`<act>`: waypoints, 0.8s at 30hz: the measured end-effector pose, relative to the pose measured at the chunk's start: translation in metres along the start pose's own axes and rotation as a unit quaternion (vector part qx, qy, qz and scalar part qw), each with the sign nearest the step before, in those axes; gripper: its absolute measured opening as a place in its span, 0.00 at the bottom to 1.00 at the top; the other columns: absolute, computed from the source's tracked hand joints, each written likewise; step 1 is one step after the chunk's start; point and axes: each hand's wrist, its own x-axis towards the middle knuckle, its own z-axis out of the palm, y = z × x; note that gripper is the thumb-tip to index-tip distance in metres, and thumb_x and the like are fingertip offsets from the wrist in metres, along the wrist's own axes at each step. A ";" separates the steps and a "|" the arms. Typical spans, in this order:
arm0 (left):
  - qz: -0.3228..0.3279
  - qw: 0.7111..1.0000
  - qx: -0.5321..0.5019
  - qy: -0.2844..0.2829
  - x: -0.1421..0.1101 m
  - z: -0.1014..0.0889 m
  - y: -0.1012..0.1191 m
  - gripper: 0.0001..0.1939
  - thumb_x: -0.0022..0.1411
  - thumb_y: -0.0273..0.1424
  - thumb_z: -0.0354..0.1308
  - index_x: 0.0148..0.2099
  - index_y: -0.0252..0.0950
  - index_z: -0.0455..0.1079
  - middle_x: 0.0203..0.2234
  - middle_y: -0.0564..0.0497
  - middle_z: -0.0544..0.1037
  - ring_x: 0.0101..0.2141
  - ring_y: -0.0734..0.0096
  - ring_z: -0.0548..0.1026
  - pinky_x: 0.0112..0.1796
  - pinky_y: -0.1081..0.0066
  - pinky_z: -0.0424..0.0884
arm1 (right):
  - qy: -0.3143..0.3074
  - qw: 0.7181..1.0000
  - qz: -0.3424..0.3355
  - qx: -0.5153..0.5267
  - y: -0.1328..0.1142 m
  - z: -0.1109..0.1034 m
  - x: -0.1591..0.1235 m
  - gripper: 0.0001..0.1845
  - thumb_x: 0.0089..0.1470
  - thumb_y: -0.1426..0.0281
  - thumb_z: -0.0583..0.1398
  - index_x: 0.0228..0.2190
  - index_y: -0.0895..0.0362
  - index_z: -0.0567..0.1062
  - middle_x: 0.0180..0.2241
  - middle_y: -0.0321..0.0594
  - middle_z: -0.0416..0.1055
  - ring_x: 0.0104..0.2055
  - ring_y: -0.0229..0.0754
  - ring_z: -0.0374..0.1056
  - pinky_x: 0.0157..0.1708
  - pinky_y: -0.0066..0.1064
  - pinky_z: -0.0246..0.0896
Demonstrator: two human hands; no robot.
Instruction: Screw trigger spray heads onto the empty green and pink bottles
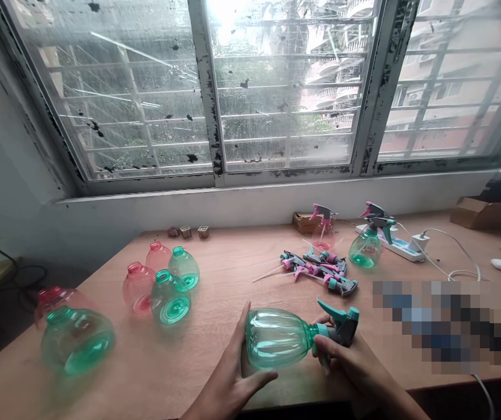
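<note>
A clear green spray bottle lies on its side in the air above the table's front edge, its base to the left. My left hand cups the base, thumb stretched out below and fingers partly hidden behind it. At the neck, my right hand pinches the teal collar of the grey and teal spray head, which sits on the bottle's mouth. Beyond my hands is a pile of loose pink, teal and grey spray heads with thin tubes.
Several open bottles stand at left, including a green bottle and a pink bottle. At the back right are a green bottle with sprayer, a pink one, a power strip with cables and a cardboard box.
</note>
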 end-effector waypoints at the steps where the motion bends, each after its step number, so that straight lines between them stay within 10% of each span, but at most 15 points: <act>1: 0.003 1.000 -0.003 -0.003 0.000 0.000 0.000 0.55 0.60 0.33 0.67 0.75 0.38 0.33 0.73 0.45 0.47 0.71 0.52 0.46 0.70 0.57 0.42 | -0.001 1.000 0.001 -0.003 0.000 0.000 0.000 0.25 0.52 0.52 0.69 0.38 0.55 0.68 0.25 0.36 0.78 0.17 0.39 0.68 0.20 0.28 0.54; 24: -0.016 0.997 0.066 -0.031 -0.004 -0.001 -0.001 0.58 0.61 0.34 0.65 0.75 0.37 0.23 0.74 0.45 0.41 0.72 0.52 0.36 0.70 0.55 0.40 | -0.010 1.000 -0.011 0.012 0.001 0.000 0.001 0.24 0.53 0.54 0.69 0.39 0.56 0.67 0.24 0.35 0.77 0.15 0.34 0.66 0.17 0.25 0.55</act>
